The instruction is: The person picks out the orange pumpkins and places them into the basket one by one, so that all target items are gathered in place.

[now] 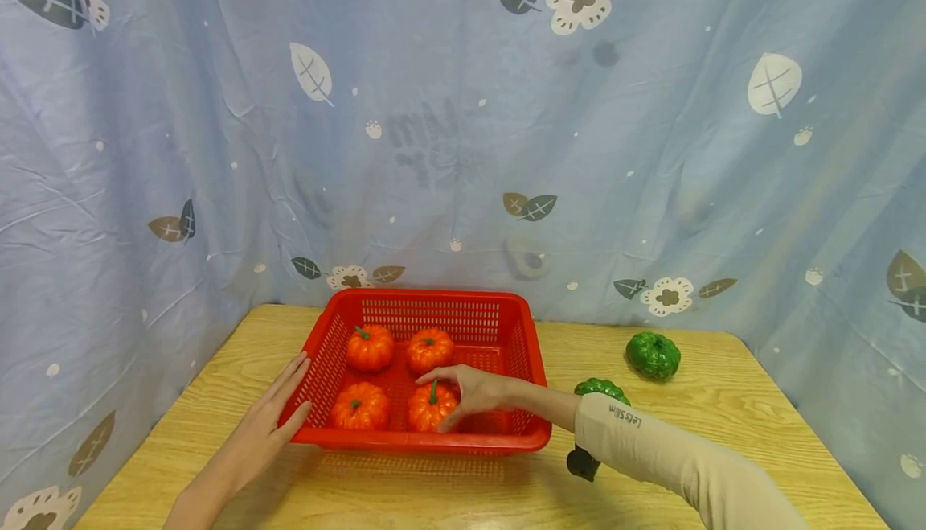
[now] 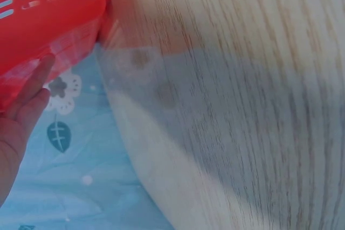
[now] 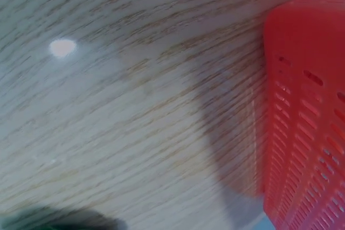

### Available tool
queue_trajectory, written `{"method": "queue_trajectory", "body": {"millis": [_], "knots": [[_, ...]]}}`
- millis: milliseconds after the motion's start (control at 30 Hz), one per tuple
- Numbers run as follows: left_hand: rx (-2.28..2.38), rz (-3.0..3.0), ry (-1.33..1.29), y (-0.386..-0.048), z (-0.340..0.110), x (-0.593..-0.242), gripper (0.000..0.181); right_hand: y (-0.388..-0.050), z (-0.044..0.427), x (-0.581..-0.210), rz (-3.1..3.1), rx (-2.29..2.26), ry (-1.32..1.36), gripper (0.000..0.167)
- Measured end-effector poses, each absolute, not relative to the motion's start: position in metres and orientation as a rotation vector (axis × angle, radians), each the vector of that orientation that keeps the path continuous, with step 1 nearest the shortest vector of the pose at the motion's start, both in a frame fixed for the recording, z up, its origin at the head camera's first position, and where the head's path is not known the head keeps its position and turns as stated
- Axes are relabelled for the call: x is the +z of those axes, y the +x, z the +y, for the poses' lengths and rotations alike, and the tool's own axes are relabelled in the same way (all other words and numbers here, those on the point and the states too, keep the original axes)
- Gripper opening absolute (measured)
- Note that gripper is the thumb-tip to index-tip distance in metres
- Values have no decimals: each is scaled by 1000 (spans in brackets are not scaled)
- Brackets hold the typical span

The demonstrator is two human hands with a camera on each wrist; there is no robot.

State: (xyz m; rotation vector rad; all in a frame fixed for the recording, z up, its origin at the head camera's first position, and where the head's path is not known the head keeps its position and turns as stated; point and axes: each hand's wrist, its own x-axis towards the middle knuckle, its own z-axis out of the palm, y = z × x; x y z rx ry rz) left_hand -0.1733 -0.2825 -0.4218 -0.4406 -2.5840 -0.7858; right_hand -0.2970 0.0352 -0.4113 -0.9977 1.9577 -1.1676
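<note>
A red plastic basket [image 1: 434, 439] stands on the wooden table and contains several orange pumpkins. In the head view my right hand [image 1: 470, 392] reaches over the basket's right side and curves its fingers and thumb around the front pumpkin [image 1: 427, 408] near the middle. Other orange pumpkins sit at the front left [image 1: 359, 407], back left [image 1: 370, 349] and back middle [image 1: 430, 351]. My left hand [image 1: 271, 413] rests against the basket's left rim with fingers extended; the left wrist view shows its fingers [image 2: 36, 82] touching the outer wall. The right wrist view does not show the right hand.
Right of the basket lie two green pumpkins, one farther back [image 1: 653, 355] and one [image 1: 602, 389] partly hidden by the right sleeve [image 1: 673, 449]. A small black object [image 1: 582, 464] shows below that forearm. A blue patterned curtain [image 1: 448, 112] surrounds the table [image 1: 723, 409].
</note>
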Motion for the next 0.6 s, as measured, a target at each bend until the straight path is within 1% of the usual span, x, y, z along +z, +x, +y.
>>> {"method": "queue_trajectory", "body": {"millis": [167,400,600], "knots": [[-798,-2590,-439,-174,-282,-421,57,-298,39,-409,1996,-1112,-1052,69],[-809,-2595,-430,-176,-284,-423,57,-298,45,-396,2113,-1091,-996,68],[-729,-2672,-400,-179,-287,-417,57,-302,70,-374,2088,-1203,-994,64]]}}
